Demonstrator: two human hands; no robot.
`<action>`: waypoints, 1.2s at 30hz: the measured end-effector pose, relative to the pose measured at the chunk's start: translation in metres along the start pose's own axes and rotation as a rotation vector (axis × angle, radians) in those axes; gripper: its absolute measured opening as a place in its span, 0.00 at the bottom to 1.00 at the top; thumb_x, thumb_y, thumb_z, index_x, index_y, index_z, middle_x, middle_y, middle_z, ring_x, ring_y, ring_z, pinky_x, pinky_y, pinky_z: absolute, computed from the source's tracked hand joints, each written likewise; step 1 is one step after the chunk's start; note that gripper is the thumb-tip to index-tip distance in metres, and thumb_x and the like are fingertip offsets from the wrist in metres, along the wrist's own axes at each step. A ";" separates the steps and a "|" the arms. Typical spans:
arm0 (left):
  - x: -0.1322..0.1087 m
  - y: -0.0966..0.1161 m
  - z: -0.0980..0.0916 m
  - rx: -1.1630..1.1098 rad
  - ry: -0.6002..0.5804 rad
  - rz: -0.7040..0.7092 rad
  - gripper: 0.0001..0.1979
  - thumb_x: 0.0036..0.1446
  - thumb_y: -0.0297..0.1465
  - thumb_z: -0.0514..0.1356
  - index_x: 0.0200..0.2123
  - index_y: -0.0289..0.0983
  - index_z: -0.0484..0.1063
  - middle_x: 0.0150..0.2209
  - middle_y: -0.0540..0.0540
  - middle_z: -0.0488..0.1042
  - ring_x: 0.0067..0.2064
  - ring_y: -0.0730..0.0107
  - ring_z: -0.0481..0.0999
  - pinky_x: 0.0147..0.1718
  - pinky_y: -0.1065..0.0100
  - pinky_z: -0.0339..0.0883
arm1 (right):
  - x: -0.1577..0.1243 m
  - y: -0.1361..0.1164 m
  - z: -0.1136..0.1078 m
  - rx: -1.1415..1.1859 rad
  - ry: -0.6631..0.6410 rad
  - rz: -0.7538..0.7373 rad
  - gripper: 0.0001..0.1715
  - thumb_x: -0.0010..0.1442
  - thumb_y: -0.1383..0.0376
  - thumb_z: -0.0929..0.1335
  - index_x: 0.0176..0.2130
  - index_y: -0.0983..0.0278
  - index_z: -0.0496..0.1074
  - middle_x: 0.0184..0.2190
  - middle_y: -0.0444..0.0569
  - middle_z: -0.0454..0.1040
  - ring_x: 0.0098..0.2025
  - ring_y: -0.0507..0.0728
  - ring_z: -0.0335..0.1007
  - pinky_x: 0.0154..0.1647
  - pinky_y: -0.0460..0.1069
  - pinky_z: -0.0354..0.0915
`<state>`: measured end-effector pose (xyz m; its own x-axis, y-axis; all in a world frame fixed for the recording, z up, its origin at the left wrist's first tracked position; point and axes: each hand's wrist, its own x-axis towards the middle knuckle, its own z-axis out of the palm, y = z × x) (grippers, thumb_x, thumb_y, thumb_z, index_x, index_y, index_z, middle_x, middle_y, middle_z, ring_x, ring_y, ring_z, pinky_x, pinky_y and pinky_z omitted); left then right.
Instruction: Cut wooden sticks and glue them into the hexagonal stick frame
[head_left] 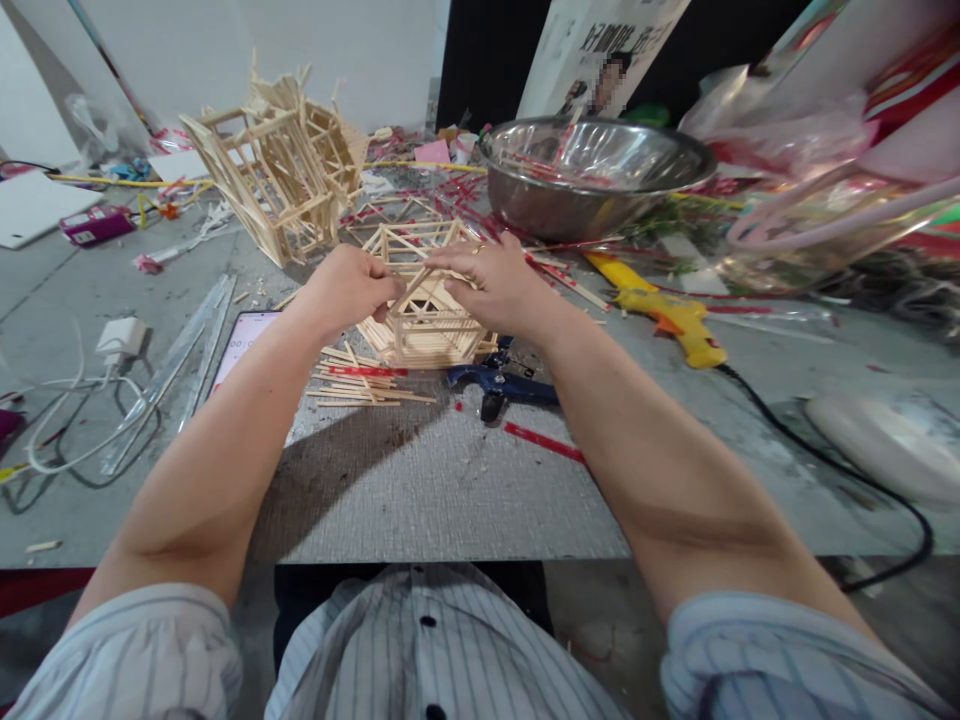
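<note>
Pinching the lower end of a thin wooden stick (412, 290) between thumb and fingers of the left hand (349, 288). Touching or nearly touching its upper end with the right hand (502, 285), fingers bent; cannot tell whether closed on it. Held slantwise over a small, many-sided stick frame (435, 350), straight ahead on a grey, finely textured table (450, 500), scuffed and flecked with crumbs.

Scattered just in front of the frame: loose sticks (360, 388). Just right of these, a dark blue hand tool (510, 385), with a red strip (544, 441) nearer the edge. Partly hidden by the left forearm, a lit phone (244, 340); farther left, a white charger (122, 340) with looped cable and a purple canister (97, 227).

Behind the left hand, a taller stick structure (281, 195). Beyond the right, a steel bowl (540, 210) with strips inside, then a yellow glue gun (664, 310) trailing a black cord (795, 435). Heaped along the far right, crumpled clear and pink plastic (780, 130). Closing off the back, a pale wall (375, 60), a black panel (480, 70) and a leaning printed poster (559, 60).
</note>
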<state>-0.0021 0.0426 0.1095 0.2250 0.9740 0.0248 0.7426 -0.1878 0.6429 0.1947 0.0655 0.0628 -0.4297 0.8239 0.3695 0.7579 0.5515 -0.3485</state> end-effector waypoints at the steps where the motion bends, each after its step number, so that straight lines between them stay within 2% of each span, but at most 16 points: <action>1: 0.001 -0.001 0.000 -0.027 -0.022 0.003 0.09 0.52 0.31 0.59 0.26 0.32 0.76 0.14 0.52 0.61 0.20 0.79 0.55 0.23 0.71 0.48 | 0.000 0.000 0.000 0.000 0.001 0.000 0.22 0.63 0.62 0.59 0.53 0.52 0.72 0.56 0.48 0.72 0.61 0.64 0.63 0.62 0.75 0.40; 5: 0.003 -0.002 0.000 -0.095 -0.092 0.012 0.09 0.50 0.28 0.61 0.35 0.34 0.79 0.18 0.50 0.69 0.20 0.80 0.57 0.23 0.72 0.51 | -0.001 -0.003 -0.002 -0.002 -0.004 0.004 0.22 0.63 0.63 0.59 0.52 0.52 0.72 0.56 0.48 0.72 0.61 0.65 0.63 0.63 0.76 0.38; 11: 0.003 -0.002 0.000 -0.077 -0.103 0.015 0.10 0.52 0.30 0.61 0.36 0.32 0.79 0.18 0.50 0.69 0.19 0.81 0.56 0.23 0.72 0.51 | -0.002 -0.005 -0.001 -0.028 -0.003 -0.004 0.21 0.64 0.59 0.59 0.53 0.53 0.72 0.57 0.50 0.71 0.61 0.66 0.63 0.62 0.76 0.41; 20: 0.000 0.003 -0.002 0.041 -0.073 0.049 0.10 0.49 0.34 0.62 0.30 0.33 0.79 0.18 0.50 0.70 0.22 0.76 0.63 0.26 0.71 0.53 | -0.003 -0.008 0.003 -0.074 0.019 -0.014 0.25 0.64 0.49 0.60 0.53 0.55 0.72 0.57 0.54 0.71 0.59 0.69 0.63 0.60 0.74 0.46; 27: -0.001 0.003 -0.002 0.130 -0.045 0.064 0.10 0.50 0.31 0.59 0.25 0.31 0.78 0.17 0.50 0.66 0.22 0.77 0.59 0.27 0.70 0.50 | -0.005 -0.017 0.007 -0.112 0.082 0.023 0.26 0.63 0.47 0.59 0.53 0.53 0.71 0.55 0.51 0.72 0.58 0.68 0.64 0.61 0.74 0.44; 36: -0.005 0.008 -0.003 0.122 -0.044 0.048 0.10 0.50 0.29 0.58 0.22 0.31 0.76 0.14 0.51 0.59 0.21 0.77 0.55 0.25 0.69 0.48 | -0.004 -0.026 0.006 -0.138 0.046 0.085 0.26 0.64 0.50 0.59 0.54 0.56 0.71 0.56 0.56 0.71 0.59 0.71 0.64 0.60 0.75 0.44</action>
<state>0.0003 0.0363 0.1168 0.2875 0.9576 0.0174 0.8007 -0.2503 0.5442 0.1738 0.0486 0.0655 -0.3407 0.8581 0.3840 0.8521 0.4545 -0.2596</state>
